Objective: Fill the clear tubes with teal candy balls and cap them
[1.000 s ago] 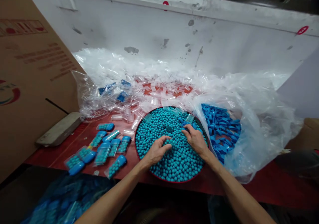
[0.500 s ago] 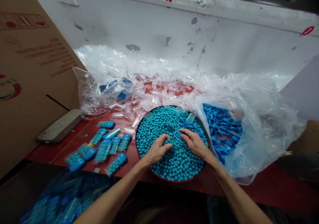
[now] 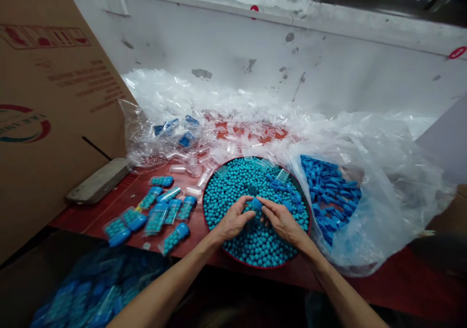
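Note:
A round tub (image 3: 206,221) with a red rim is full of small teal balls (image 3: 266,250). Over its middle, my left hand (image 3: 235,218) and my right hand (image 3: 280,221) meet at a small container with a blue cap (image 3: 256,204), fingers closed on it from both sides. Its lower part is largely hidden by the fingers. Loose blue caps (image 3: 288,196) lie on the balls at the tub's right side. Left of the tub, several filled containers with blue caps (image 3: 156,218) rest on the red table (image 3: 138,243).
A clear plastic bag (image 3: 379,221) holding blue caps (image 3: 328,191) lies at the right. Empty clear containers (image 3: 233,148) are heaped behind the tub. A cardboard box (image 3: 65,99) and a grey block (image 3: 98,181) stand left; bagged filled containers (image 3: 83,299) sit below the table edge.
My right hand has moved left and down to meet my left hand. A blue cap now shows between their fingertips. The whole view has shifted slightly.

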{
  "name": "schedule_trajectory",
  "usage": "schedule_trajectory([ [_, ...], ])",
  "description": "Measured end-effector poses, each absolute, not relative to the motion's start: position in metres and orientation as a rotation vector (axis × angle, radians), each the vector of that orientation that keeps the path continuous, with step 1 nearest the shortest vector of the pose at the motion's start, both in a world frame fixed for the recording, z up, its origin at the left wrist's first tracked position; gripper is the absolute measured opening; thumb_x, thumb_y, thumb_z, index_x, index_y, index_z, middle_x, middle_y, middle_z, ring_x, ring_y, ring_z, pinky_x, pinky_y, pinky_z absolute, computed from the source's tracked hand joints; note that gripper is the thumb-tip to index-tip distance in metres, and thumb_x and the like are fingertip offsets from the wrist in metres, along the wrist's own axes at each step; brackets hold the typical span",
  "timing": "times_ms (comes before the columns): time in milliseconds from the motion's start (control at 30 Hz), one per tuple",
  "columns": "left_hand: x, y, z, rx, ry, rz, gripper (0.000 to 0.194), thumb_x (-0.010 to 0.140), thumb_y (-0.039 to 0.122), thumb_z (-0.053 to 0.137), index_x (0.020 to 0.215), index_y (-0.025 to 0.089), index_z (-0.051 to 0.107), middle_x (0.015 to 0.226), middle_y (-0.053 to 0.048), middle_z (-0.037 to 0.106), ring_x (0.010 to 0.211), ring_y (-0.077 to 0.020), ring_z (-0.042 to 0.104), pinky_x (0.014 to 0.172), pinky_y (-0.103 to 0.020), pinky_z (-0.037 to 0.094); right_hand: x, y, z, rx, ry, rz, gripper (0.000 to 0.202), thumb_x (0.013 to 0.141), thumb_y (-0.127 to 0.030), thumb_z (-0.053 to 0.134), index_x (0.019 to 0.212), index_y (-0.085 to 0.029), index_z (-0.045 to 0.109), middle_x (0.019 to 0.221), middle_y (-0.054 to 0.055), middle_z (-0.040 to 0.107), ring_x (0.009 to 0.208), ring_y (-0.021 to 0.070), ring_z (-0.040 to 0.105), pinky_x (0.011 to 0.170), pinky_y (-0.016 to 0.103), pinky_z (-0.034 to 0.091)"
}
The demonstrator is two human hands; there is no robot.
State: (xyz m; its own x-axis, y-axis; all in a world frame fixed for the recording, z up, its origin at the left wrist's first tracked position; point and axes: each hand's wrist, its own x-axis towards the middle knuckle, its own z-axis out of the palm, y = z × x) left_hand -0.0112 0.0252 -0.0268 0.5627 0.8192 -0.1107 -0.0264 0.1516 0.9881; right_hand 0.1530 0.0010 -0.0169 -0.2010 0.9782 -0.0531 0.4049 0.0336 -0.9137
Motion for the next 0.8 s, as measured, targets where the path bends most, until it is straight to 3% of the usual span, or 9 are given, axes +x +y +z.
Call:
schedule_trajectory([
  [167,-0.011,0.021,-0.023,1.261,0.772,0.717,0.043,0.073,0.028,0.05,0.112,0.018,0.036,0.075,0.002,0.052,0.049,-0.0054,0.041,0.042,-0.017,0.031,0.146,0.001,-0.019,-1.348,-1.548,1.167,0.035,0.08,-0.033,0.043,0.111,-0.022,0.056,0.072,0.001,0.061,0.058,0.0127,0.054,0.05,0.024,0.048],
  [300,-0.009,0.017,-0.02,1.237,0.813,0.75,0.049,0.073,0.028,0.051,0.118,0.021,0.033,0.074,0.003,0.05,0.046,-0.004,0.039,0.04,-0.016,0.032,0.142,-0.004,-0.016,-1.399,-1.496,1.125,0.034,0.08,-0.034,0.043,0.108,-0.02,0.058,0.065,0.001,0.06,0.054,0.0134,0.054,0.048,0.025,0.047],
  [467,-0.004,0.01,-0.02,1.231,0.898,0.843,0.032,0.073,0.027,0.05,0.103,0.019,0.044,0.062,0.006,0.041,0.041,-0.0022,0.033,0.037,-0.015,0.029,0.139,-0.016,-0.011,-1.352,-1.8,0.722,0.033,0.084,-0.028,0.038,0.11,-0.021,0.056,0.08,0.004,0.062,0.071,0.0159,0.057,0.07,0.03,0.046],
  [533,-0.002,0.008,-0.021,1.219,0.925,0.847,0.029,0.073,0.026,0.05,0.1,0.019,0.045,0.058,0.007,0.037,0.039,-0.0022,0.031,0.035,-0.014,0.027,0.139,-0.018,-0.011,-1.313,-1.888,0.674,0.033,0.085,-0.025,0.035,0.112,-0.021,0.054,0.081,0.005,0.061,0.073,0.0159,0.056,0.072,0.03,0.046],
  [733,-0.006,0.007,-0.023,1.198,0.949,0.822,0.03,0.074,0.031,0.049,0.101,0.02,0.042,0.056,0.008,0.04,0.036,-0.0023,0.036,0.034,-0.013,0.027,0.15,-0.018,-0.01,-1.259,-1.94,0.8,0.038,0.08,-0.022,0.045,0.118,-0.022,0.048,0.097,0.005,0.058,0.089,0.0164,0.053,0.083,0.033,0.042],
  [800,-0.01,0.009,-0.02,1.218,0.88,0.742,0.033,0.075,0.034,0.049,0.103,0.02,0.04,0.057,0.008,0.043,0.036,-0.0029,0.04,0.033,-0.013,0.028,0.156,-0.015,-0.007,-1.275,-1.822,0.953,0.035,0.076,-0.023,0.05,0.111,-0.022,0.054,0.093,0.003,0.058,0.084,0.0153,0.055,0.08,0.032,0.044],
])
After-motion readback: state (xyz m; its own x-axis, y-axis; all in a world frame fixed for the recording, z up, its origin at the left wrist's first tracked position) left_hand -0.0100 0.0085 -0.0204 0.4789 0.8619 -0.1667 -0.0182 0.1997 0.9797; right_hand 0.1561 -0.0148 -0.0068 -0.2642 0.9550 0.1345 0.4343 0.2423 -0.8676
